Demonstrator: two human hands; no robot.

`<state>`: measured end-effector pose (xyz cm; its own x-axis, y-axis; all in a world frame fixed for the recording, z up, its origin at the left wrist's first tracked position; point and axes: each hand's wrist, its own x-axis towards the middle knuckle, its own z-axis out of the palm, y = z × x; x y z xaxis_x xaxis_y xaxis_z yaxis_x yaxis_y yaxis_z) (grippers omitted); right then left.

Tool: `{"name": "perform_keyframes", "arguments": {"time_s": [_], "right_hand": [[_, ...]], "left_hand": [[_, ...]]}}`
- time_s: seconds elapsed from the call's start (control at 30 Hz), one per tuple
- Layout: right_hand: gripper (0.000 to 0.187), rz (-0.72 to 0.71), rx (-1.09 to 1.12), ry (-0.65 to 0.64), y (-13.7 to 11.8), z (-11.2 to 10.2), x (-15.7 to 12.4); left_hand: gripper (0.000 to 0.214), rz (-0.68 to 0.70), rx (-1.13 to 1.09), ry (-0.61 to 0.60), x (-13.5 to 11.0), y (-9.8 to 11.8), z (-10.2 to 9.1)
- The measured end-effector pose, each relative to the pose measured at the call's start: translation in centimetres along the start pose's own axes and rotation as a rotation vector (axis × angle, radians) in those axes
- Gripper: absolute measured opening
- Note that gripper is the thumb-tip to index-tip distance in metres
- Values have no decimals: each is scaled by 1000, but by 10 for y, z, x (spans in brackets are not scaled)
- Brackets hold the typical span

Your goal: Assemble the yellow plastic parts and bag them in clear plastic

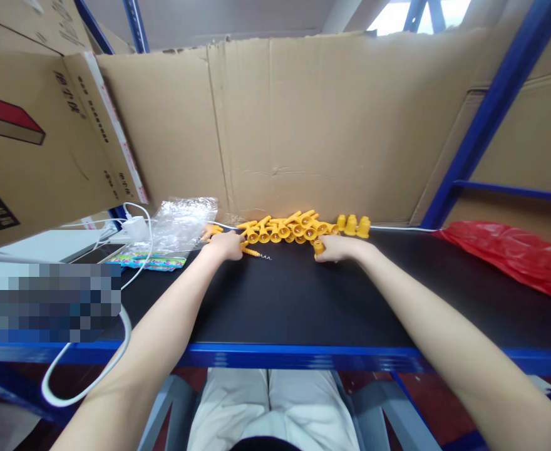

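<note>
Both my hands are out over the black tabletop, at the front of a pile of yellow plastic funnel-shaped pieces (pixel 285 232) with narrow stems. My left hand (pixel 227 245) is closed at the pile's left end, around a yellow plastic piece (pixel 250 251) with a narrow ribbed tip. Small whitish bits (pixel 266 257) lie just right of that tip. My right hand (pixel 335 249) pinches a short yellow plastic cap (pixel 319 248) before the pile's right end. Beyond it, 3 stepped yellow caps (pixel 351 224) stand upright in a row. Another yellow piece (pixel 212 231) shows behind my left hand.
Crumpled clear plastic bags (pixel 176 222) and a colourful packet (pixel 156 261) lie at the left, near a white charger (pixel 135 228) and looping cables. A red plastic bag (pixel 510 254) lies at the right. Cardboard (pixel 332 125) walls the back; a blue rail (pixel 303 356) edges the front.
</note>
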<state>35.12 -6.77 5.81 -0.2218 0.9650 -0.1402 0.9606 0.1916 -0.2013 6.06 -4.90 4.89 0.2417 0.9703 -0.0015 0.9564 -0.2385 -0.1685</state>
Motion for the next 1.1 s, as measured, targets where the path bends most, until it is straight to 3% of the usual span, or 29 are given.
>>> {"name": "perform_keyframes", "arguments": {"time_s": [0.13,0.37,0.5,0.83,1.1], "right_hand": [[16,-77,-85,120,-5,0,-3],[12,-122,-132,124,-5,1,0],[16,-161,-120,93,-3,10,7],[18,-444,-49,252,-9,26,13],[17,-490,-28,310,-9,33,17]], "left_hand": [[63,96,-72,-77,5,-5,6],[39,143,-308,-186,3,2,5],[32,167,-345,-160,0,8,4],[29,163,-354,-160,-1,9,2],[27,147,-371,-135,-4,10,2]]}}
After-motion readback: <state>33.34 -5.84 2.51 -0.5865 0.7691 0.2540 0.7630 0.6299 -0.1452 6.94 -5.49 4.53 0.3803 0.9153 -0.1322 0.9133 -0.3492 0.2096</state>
